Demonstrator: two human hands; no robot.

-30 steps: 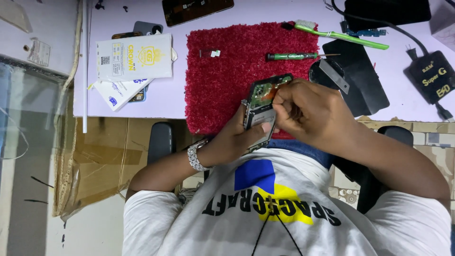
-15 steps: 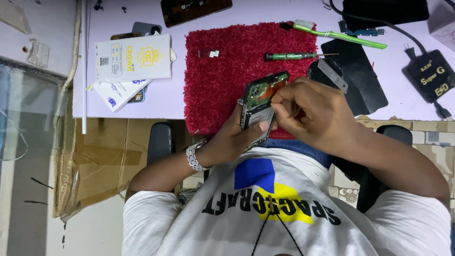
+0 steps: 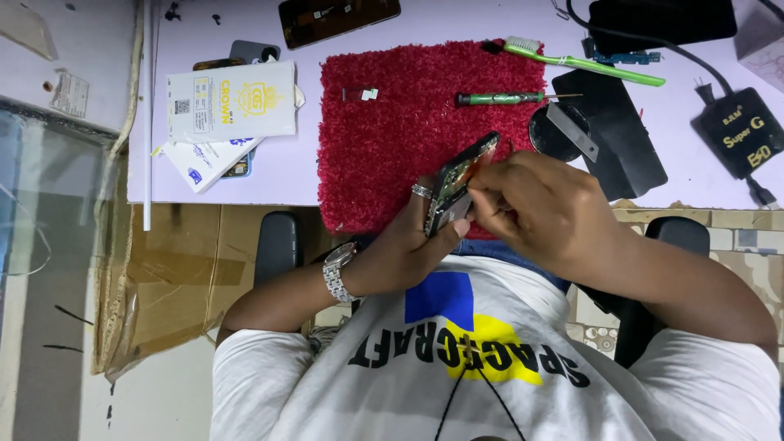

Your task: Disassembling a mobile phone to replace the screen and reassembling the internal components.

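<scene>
Both grips are busy on one thing: the left hand (image 3: 400, 249) is clamped round a phone (image 3: 457, 186) with its back off, fingers wrapped on the long edges, and the right hand (image 3: 543, 208) has its fingertips pinched together at the phone's near end, though what they pinch, if anything, is hidden. The phone is held tilted on edge above the near border of a red mat (image 3: 392, 139), just in front of the person's chest. It looks light and stiff, but with the board exposed it is likely fragile, best held by its frame edges as the left hand does, away from the open parts. On the mat, far from the hands, lie a green screwdriver (image 3: 498, 99) and a small pale part (image 3: 360, 95). A green toothbrush (image 3: 584, 60) lies on the counter (image 3: 286, 171) to the far right, beside a dark panel (image 3: 616, 131) and a round black disc (image 3: 555, 135) with a grey strip across it. A black charger (image 3: 739, 131) sits at the right edge, a white box (image 3: 231, 102) at the left. Nothing stands between the hands and the mat.
</scene>
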